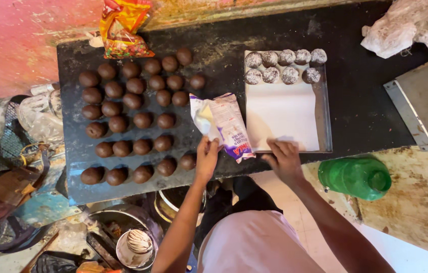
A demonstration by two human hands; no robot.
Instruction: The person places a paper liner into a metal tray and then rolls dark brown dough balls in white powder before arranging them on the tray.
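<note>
The left hand (207, 157) pinches the lower edge of an opened white plastic bag (222, 124) with red and blue print, and its fingers are closed on the bag. The bag lies tilted on the black table (365, 106), between the brown balls and the tray, and its upper end is open and folded. The right hand (284, 157) rests with fingers spread and bent on the near edge of the white paper (282, 116), which lines a shallow metal tray (326, 121); it holds nothing that I can see. At the far end of the tray there are two rows of balls covered with white coating (286, 65), touching each other. To the left of the bag, many smooth dark brown balls (133, 116) stand in loose rows on the table, slightly apart. Behind them lies an orange and yellow packet (123, 28) with colourful small pieces. On the right, under the table edge, there is a green plastic bottle (355, 177), and in the far right corner a crumpled white bag (408, 25).
</note>
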